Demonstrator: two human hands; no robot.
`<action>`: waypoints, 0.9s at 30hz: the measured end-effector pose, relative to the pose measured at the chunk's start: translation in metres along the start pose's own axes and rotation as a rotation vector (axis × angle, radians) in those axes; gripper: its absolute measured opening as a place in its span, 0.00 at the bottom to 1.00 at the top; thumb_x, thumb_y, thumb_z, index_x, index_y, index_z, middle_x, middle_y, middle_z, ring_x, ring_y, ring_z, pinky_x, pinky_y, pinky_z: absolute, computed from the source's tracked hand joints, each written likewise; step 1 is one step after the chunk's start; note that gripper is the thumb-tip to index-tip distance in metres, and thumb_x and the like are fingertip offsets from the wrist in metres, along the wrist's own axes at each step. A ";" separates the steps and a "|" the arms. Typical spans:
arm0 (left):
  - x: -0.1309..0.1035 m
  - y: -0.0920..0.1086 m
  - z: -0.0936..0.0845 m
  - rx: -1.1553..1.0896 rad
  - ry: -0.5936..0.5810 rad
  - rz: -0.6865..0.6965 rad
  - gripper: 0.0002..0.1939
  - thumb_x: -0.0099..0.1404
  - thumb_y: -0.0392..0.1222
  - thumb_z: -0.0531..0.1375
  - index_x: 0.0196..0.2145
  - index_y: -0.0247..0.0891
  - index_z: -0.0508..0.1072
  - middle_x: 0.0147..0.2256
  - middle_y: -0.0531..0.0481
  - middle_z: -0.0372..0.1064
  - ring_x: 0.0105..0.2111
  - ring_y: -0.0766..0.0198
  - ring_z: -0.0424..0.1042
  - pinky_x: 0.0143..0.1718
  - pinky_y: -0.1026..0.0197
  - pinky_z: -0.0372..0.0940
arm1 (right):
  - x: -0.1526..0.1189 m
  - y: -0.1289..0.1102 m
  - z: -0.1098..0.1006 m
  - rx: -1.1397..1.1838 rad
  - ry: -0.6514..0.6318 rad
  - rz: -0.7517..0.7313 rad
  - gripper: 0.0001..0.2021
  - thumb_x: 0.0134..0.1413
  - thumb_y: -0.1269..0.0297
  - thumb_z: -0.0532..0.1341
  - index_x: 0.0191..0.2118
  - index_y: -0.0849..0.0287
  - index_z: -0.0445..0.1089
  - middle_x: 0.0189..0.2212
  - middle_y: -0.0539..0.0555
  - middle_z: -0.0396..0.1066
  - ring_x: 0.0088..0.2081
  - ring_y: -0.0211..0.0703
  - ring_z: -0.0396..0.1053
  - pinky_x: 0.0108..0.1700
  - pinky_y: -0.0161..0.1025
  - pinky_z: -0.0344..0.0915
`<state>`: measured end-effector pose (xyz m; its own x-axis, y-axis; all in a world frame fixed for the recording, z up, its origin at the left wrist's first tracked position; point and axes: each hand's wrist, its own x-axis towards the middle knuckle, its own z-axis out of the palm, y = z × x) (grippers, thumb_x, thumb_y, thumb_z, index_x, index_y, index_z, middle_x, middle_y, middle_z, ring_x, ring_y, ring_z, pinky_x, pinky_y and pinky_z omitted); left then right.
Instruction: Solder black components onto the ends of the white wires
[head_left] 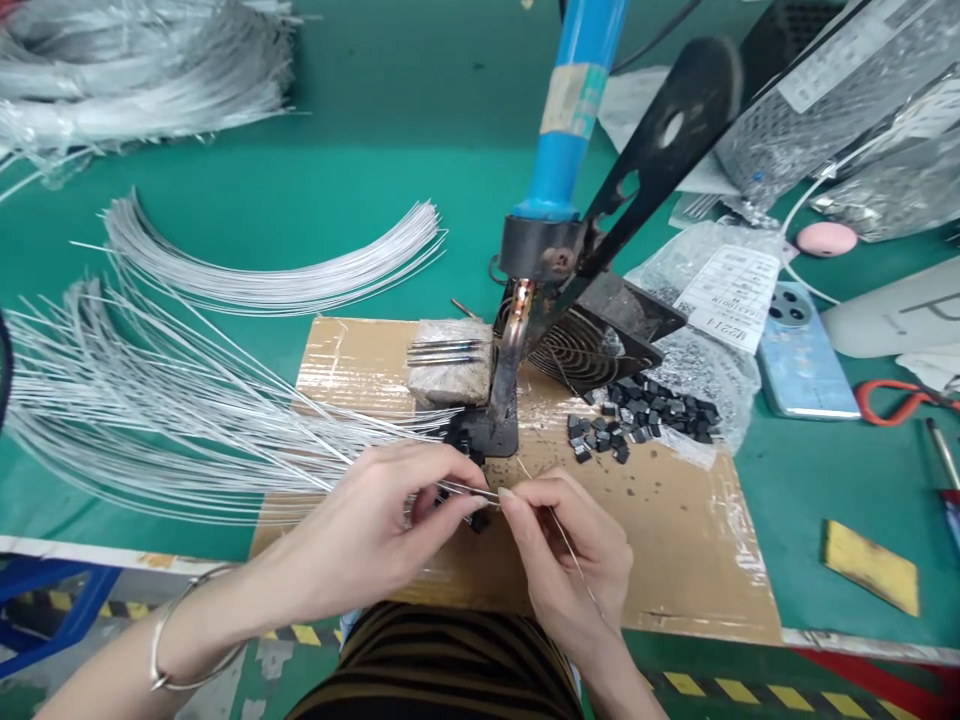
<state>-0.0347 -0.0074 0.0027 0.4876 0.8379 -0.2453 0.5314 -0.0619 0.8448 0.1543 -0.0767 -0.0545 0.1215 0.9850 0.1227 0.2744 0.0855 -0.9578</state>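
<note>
My left hand [409,515] pinches thin grey wires [469,489] between thumb and fingers, just in front of the soldering stand. Close on its right, my right hand [574,545] is closed on the wires' ends, and a thin strand [574,555] trails across its fingers. Above the hands, a blue-handled soldering iron [559,150] points down in a black metal holder [540,248]. Many pale wires [300,435] spread from the left up to small black parts [466,440] under the iron's tip, partly hidden by my left hand.
Cardboard [675,540] lies on the green table [480,180]. Black connectors [652,410] are piled near a fan [585,340]. A wire bundle [277,275] lies at back left. On the right are a phone [806,350], red-handled scissors [892,400] and a yellow sponge [870,566].
</note>
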 end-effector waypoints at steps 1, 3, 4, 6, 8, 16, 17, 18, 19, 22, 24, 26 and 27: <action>0.001 0.001 0.005 -0.017 0.000 -0.008 0.08 0.72 0.41 0.62 0.37 0.41 0.81 0.28 0.53 0.76 0.24 0.66 0.66 0.27 0.63 0.61 | 0.000 0.000 0.001 -0.005 0.003 -0.007 0.09 0.70 0.68 0.64 0.34 0.55 0.72 0.25 0.45 0.66 0.25 0.35 0.62 0.27 0.33 0.58; 0.004 0.001 0.011 -0.068 0.003 -0.045 0.09 0.72 0.40 0.62 0.32 0.40 0.78 0.27 0.54 0.74 0.24 0.66 0.64 0.26 0.63 0.58 | -0.001 0.002 0.003 -0.012 0.006 -0.016 0.09 0.70 0.68 0.64 0.34 0.55 0.73 0.25 0.46 0.67 0.25 0.35 0.63 0.27 0.33 0.59; 0.006 0.001 0.013 -0.104 0.004 -0.067 0.09 0.71 0.40 0.62 0.31 0.40 0.77 0.26 0.54 0.73 0.24 0.66 0.63 0.26 0.63 0.58 | -0.001 0.002 0.004 -0.015 0.008 -0.015 0.09 0.70 0.68 0.64 0.34 0.55 0.73 0.25 0.46 0.67 0.25 0.36 0.63 0.27 0.34 0.60; 0.009 0.001 0.014 -0.202 0.001 -0.114 0.09 0.70 0.41 0.63 0.30 0.40 0.75 0.25 0.54 0.71 0.25 0.65 0.64 0.26 0.63 0.59 | -0.001 0.003 0.007 -0.006 0.017 -0.004 0.09 0.70 0.67 0.64 0.34 0.55 0.74 0.25 0.46 0.67 0.25 0.36 0.63 0.27 0.34 0.60; 0.012 0.002 0.013 -0.298 0.012 -0.155 0.10 0.68 0.42 0.64 0.28 0.40 0.74 0.23 0.54 0.69 0.24 0.65 0.64 0.25 0.63 0.59 | 0.000 0.003 0.009 0.025 0.075 0.054 0.10 0.70 0.65 0.65 0.33 0.56 0.74 0.24 0.46 0.66 0.23 0.35 0.62 0.26 0.34 0.59; 0.017 -0.002 0.004 -0.369 0.116 -0.233 0.09 0.64 0.44 0.65 0.27 0.39 0.76 0.24 0.53 0.69 0.24 0.66 0.63 0.25 0.63 0.58 | 0.010 0.006 -0.009 0.522 0.251 0.356 0.22 0.74 0.46 0.58 0.37 0.56 0.80 0.24 0.48 0.67 0.19 0.35 0.63 0.17 0.32 0.59; 0.017 -0.002 0.004 -0.370 0.115 -0.233 0.09 0.64 0.44 0.65 0.28 0.39 0.76 0.24 0.53 0.69 0.24 0.66 0.63 0.25 0.63 0.58 | 0.009 0.007 -0.009 0.576 0.212 0.372 0.26 0.75 0.43 0.54 0.39 0.57 0.82 0.26 0.50 0.70 0.19 0.36 0.66 0.17 0.33 0.62; 0.017 -0.002 0.004 -0.371 0.117 -0.232 0.09 0.64 0.44 0.65 0.28 0.39 0.76 0.24 0.53 0.70 0.24 0.66 0.63 0.25 0.62 0.58 | 0.008 0.007 -0.008 0.614 0.176 0.380 0.30 0.75 0.42 0.52 0.40 0.58 0.83 0.27 0.52 0.72 0.20 0.37 0.68 0.17 0.33 0.65; 0.017 -0.002 0.004 -0.371 0.122 -0.230 0.08 0.63 0.44 0.65 0.28 0.39 0.76 0.24 0.53 0.70 0.24 0.66 0.64 0.25 0.62 0.58 | 0.007 0.007 -0.005 0.634 0.149 0.388 0.30 0.76 0.42 0.51 0.40 0.58 0.84 0.27 0.53 0.73 0.21 0.37 0.69 0.17 0.33 0.67; 0.017 0.000 0.006 -0.371 0.140 -0.231 0.07 0.63 0.43 0.66 0.28 0.40 0.77 0.25 0.53 0.71 0.25 0.65 0.65 0.26 0.62 0.59 | 0.004 0.005 0.005 0.618 0.103 0.419 0.22 0.74 0.48 0.59 0.42 0.57 0.86 0.29 0.54 0.75 0.22 0.37 0.70 0.18 0.32 0.70; 0.016 0.001 0.007 -0.376 0.147 -0.233 0.06 0.63 0.42 0.66 0.29 0.40 0.77 0.26 0.52 0.72 0.25 0.65 0.66 0.26 0.62 0.60 | 0.003 0.001 0.012 0.589 0.082 0.423 0.15 0.71 0.53 0.65 0.43 0.56 0.86 0.30 0.53 0.76 0.23 0.36 0.71 0.19 0.31 0.72; 0.016 0.001 0.008 -0.389 0.155 -0.229 0.06 0.63 0.42 0.66 0.29 0.40 0.78 0.26 0.52 0.73 0.26 0.64 0.67 0.27 0.62 0.61 | 0.003 -0.003 0.016 0.589 0.066 0.411 0.11 0.69 0.55 0.67 0.43 0.54 0.86 0.31 0.52 0.76 0.22 0.34 0.71 0.20 0.30 0.73; 0.015 0.002 0.008 -0.394 0.161 -0.223 0.06 0.62 0.42 0.66 0.28 0.40 0.78 0.26 0.52 0.73 0.26 0.64 0.67 0.27 0.63 0.62 | 0.003 -0.004 0.017 0.599 0.059 0.408 0.09 0.69 0.57 0.68 0.43 0.53 0.86 0.31 0.51 0.77 0.22 0.33 0.71 0.20 0.29 0.73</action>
<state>-0.0208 0.0005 -0.0037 0.2617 0.8824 -0.3909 0.2924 0.3135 0.9035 0.1369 -0.0712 -0.0545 0.1582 0.9478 -0.2767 -0.3710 -0.2027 -0.9063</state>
